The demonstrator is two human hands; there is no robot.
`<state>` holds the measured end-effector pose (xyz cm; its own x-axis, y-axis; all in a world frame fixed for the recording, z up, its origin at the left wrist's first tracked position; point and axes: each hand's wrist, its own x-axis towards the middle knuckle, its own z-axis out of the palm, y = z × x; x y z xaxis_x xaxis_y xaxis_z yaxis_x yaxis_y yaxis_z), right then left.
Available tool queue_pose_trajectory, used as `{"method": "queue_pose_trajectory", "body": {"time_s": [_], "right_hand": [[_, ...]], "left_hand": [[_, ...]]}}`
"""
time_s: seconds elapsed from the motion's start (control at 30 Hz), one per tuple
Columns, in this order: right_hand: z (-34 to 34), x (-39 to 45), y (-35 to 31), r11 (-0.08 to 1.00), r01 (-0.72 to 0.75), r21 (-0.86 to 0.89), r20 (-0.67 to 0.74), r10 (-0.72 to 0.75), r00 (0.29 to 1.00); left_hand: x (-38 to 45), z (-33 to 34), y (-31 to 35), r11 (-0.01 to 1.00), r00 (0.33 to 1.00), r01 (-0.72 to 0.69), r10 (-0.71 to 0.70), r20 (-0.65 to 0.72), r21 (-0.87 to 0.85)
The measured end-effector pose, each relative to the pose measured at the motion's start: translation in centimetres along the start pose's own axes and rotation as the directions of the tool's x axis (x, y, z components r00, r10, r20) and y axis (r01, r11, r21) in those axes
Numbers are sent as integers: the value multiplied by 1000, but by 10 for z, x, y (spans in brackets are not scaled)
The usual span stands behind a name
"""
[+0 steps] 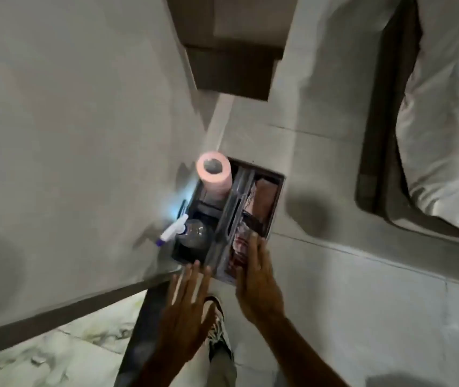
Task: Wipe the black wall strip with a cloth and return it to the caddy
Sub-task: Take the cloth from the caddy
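Observation:
A dark grey caddy [277, 202] with a central handle stands on the floor against the wall. Its right compartment holds folded reddish-brown cloths [263, 199]. My right hand [256, 277] reaches over that compartment's near end, fingers stretched flat on a striped cloth [240, 243], not closed around it. My left hand [186, 311] hovers with fingers spread just short of the caddy's near edge and holds nothing. A black strip [55, 311] runs along the bottom of the wall and meets a dark vertical band [144, 311] beneath my left hand.
The caddy's left side holds a pink paper roll [214, 174] and a clear spray bottle [194, 233] with a white nozzle. A bed with white bedding [446, 135] stands to the right. My shoe [217, 322] is on the tiled floor below the hands.

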<state>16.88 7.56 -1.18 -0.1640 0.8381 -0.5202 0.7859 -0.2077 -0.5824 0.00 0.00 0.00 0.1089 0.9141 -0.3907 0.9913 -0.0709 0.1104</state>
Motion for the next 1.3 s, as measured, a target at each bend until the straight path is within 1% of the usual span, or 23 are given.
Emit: {"method": "queue_pose_trajectory", "body": {"time_s": [0.03, 0.1, 0.17, 0.27, 0.33, 0.43, 0.5, 0.53, 0.63, 0.77, 0.83, 0.87, 0.93, 1.03, 1.13, 1.2, 1.23, 1.3], "right_hand": [[21, 11, 0, 999, -13, 38, 30, 11, 999], [61, 42, 4, 996, -66, 52, 57, 63, 996], [96, 75, 13, 984, -170, 44, 71, 166, 984], [121, 107, 31, 960, -277, -31, 136, 278, 951], [127, 119, 43, 942, -318, -108, 145, 332, 932], [127, 124, 49, 950, -270, -159, 99, 287, 953], [127, 126, 47, 955, -223, -196, 68, 241, 968], [127, 127, 46, 955, -212, -208, 52, 228, 972], [129, 126, 42, 945, -241, -221, 32, 254, 967], [124, 118, 37, 930, -219, -294, 19, 235, 972], [114, 111, 31, 937, -185, -297, 7, 196, 981], [109, 107, 28, 949, -162, -268, 1, 169, 986], [101, 89, 19, 970, -92, -225, -4, 93, 996], [97, 47, 14, 977, -4, -214, -12, 1, 1000], [89, -5, 18, 969, 108, -220, -51, -122, 991], [75, -34, 21, 965, 178, -192, -93, -199, 976], [70, -52, 20, 955, 237, -178, -96, -257, 962], [70, -87, 14, 904, 397, -158, -63, -411, 910]], "left_hand": [[0, 20, -13, 1000, 1000, 7, -6, -21, 2], [9, 62, -40, 999, 998, 37, -35, 47, -37], [20, 97, -59, 998, 995, 51, -47, 90, -40], [31, 127, -71, 999, 994, 30, -27, 110, -26], [36, 138, -72, 999, 997, 42, -42, 71, -6], [45, 145, -64, 996, 996, 85, -85, -7, -8], [49, 149, -63, 995, 994, 92, -94, -57, -45], [50, 151, -64, 994, 993, 94, -97, -67, -56], [48, 158, -65, 995, 992, 91, -95, -84, -45], [40, 162, -62, 995, 989, 88, -93, -118, -51], [38, 157, -59, 993, 985, 108, -114, -127, -47], [39, 154, -57, 991, 983, 127, -132, -128, -48], [31, 146, -50, 980, 970, 188, -196, -145, -68], [-6, 140, -32, 945, 931, 286, -313, -186, -158], [-64, 143, 3, 886, 866, 416, -455, -208, -205], [-93, 146, 29, 837, 830, 484, -531, -169, -255], [-110, 149, 41, 797, 803, 522, -579, -138, -306], [-150, 157, 55, 702, 743, 586, -665, -78, -405]]}}
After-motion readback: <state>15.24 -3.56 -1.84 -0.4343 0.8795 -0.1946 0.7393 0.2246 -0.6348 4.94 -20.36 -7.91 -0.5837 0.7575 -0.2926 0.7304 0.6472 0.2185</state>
